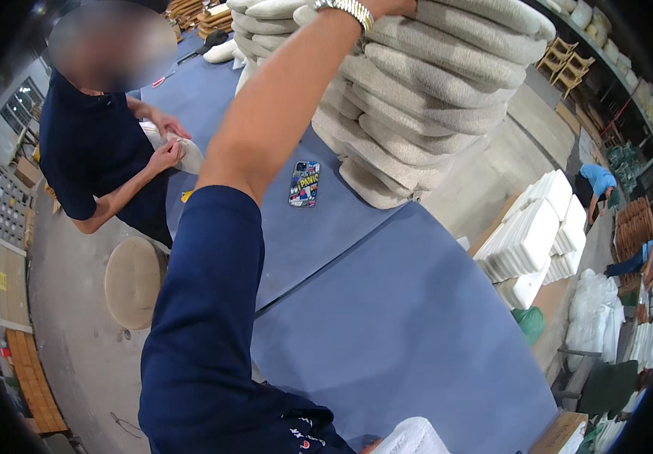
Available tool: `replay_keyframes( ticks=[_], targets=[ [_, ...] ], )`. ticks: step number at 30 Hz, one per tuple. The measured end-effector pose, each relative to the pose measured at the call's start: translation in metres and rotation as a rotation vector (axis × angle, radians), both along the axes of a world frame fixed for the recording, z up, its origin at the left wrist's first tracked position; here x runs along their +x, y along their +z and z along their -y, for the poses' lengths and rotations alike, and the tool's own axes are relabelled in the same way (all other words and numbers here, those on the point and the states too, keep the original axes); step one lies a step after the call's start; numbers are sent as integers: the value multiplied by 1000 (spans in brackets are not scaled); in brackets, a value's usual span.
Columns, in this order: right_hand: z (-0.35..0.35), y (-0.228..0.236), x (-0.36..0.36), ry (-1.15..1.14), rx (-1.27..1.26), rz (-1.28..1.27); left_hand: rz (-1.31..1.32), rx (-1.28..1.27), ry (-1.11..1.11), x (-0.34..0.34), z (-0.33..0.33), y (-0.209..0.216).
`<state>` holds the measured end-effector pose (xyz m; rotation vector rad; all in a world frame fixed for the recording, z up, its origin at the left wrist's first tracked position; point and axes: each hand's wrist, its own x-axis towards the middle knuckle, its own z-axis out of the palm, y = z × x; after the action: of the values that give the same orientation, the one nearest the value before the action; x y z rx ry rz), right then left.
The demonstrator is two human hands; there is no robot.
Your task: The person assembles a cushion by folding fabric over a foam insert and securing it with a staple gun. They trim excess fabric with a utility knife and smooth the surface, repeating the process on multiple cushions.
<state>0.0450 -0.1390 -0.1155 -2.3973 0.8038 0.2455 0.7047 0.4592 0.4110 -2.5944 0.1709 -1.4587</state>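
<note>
From the head view, the person's left arm [266, 129] in a dark blue sleeve reaches up and away over the blue table [387, 318]. A metal watch [345, 10] sits at the wrist, right at the top edge. The left hand itself is cut off by the frame there, so I cannot tell whether its fingers are apart or clamped on anything. The wrist lies against the tall stack of beige cushions [425, 91], which stands on the far part of the table and leans a little to the right. The right hand does not show.

On the table, just left of the foot of the stack, lies a phone [304, 184] in a colourful case, flat and apart from the cushions. At the lower edge, near the person's body, a white ribbed thing [413, 439] pokes into view.

Across the table on the left stands a co-worker [92, 151] in a dark shirt, both hands on a pale cushion cover [183, 155] at the table's edge. Beside that person, on the floor, stands a round beige stool [133, 281].

To the right of the table, stacks of white foam slabs [534, 238] rest on a low board. Further right, two people in light blue shirts [599, 181] bend over work. Wooden chair frames [565, 64] stand at the upper right.
</note>
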Motion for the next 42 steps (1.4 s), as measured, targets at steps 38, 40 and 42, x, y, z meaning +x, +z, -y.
replay_keyframes(
  ticks=[38, 40, 42],
  targets=[
    [77, 4, -16, -224, 722, 313, -1139, -241, -465, -428, 454, -290],
    [122, 5, -36, -245, 473, 407, -1137, -249, -440, -435, 474, -320],
    [163, 28, -49, -243, 119, 458, -1121, -313, -484, -440, 466, -327]
  ],
)
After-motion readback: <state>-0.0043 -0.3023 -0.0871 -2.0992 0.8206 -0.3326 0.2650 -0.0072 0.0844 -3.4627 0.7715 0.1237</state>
